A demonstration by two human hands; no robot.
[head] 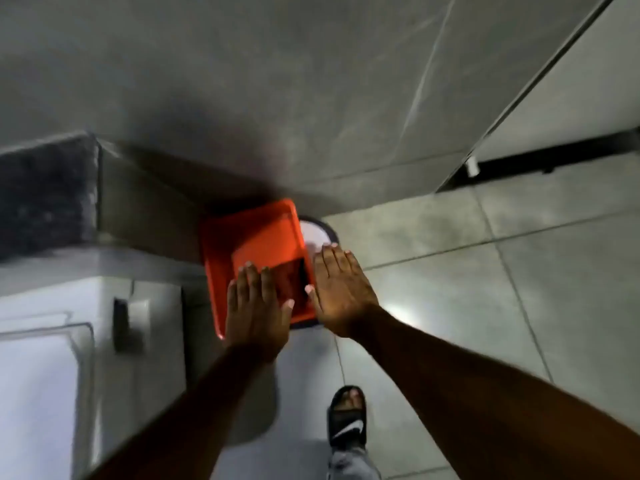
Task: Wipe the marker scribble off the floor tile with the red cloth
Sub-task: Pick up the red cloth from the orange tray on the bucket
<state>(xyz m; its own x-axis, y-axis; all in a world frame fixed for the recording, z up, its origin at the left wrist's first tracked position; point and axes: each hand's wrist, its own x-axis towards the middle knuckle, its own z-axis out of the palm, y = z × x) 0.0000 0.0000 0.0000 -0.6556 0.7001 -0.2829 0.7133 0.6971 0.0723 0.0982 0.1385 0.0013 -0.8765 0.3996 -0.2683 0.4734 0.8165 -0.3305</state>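
Note:
An orange-red rectangular tub (252, 226) stands on the grey floor tiles (450, 289) against the wall. A darker red mass (293, 280) lies in its bottom near the right side, possibly the red cloth; blur hides its detail. My left hand (258, 306) hovers flat over the tub's near part, fingers apart and holding nothing. My right hand (341, 289) is spread flat beside the tub's right rim, also holding nothing. No marker scribble shows on any visible tile.
A white appliance (69, 341) fills the lower left, with a dark ledge (45, 192) above it. A round white object with a dark rim (317, 232) sits behind the tub. My foot in a black sandal (348, 417) stands below. A white door (571, 109) is at the right.

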